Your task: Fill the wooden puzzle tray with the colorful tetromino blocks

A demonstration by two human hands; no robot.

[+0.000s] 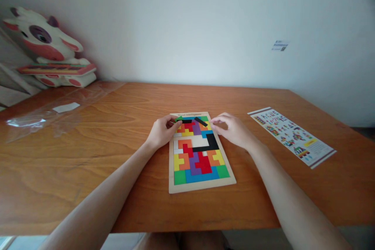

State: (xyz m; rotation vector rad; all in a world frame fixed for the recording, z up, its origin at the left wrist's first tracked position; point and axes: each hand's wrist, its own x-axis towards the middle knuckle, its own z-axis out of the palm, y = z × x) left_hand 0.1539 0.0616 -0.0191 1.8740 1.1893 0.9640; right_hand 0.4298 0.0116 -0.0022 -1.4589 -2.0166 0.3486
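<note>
A wooden puzzle board [202,188] with a pale rim lies in front of me, mostly filled with coloured block pieces. My left hand [164,131] is at its upper left edge, thumb and fingers closed on a green puzzle piece [179,118] that is partly hidden. Beside the thumb a black bar piece [185,121] rests on other pieces, and a second black bar [200,121] lies slanted near the top right. My right hand [231,129] curls in a loose pinch at the upper right edge; what its fingertips hold, if anything, cannot be made out.
A printed pattern sheet [293,136] lies on the wooden table [131,203] to the right. Crumpled clear plastic wrapping [38,123] is spread at the left. A cow-shaped toy keyboard [55,52] stands at the back left, near the wall [187,27].
</note>
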